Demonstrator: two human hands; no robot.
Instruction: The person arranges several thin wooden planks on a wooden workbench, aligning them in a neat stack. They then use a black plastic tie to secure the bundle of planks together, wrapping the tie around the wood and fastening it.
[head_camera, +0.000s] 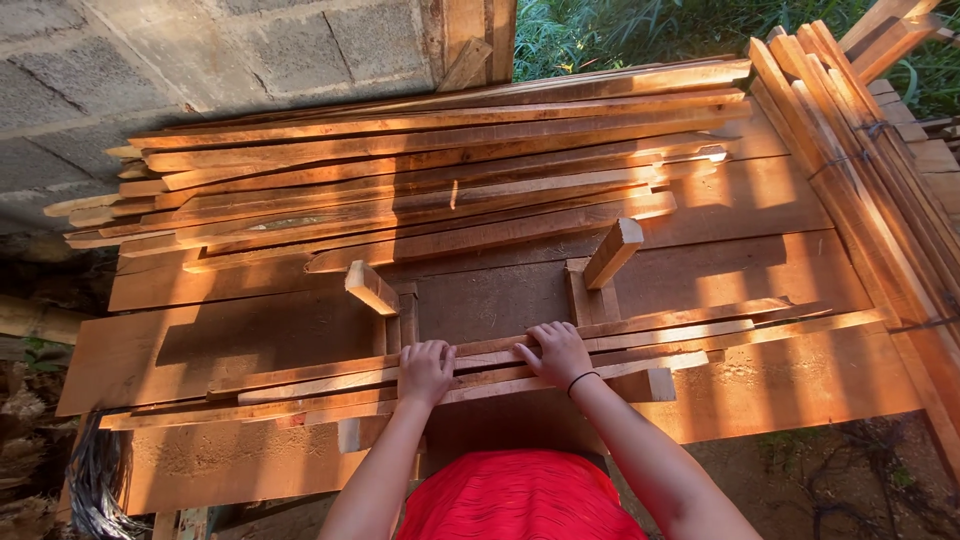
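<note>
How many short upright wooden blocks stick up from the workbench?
2: the left block stands above the left hand, the right block above the right hand. The slats may hide others.

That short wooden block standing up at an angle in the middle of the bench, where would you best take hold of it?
Probably by the raised upper end of the short wooden block, coming from above. It leans up off the workbench, so its top sticks free, with flat sides for fingers and thumb. Its foot rests by an upright post. Both the left hand and right hand press on thin slats.
</note>
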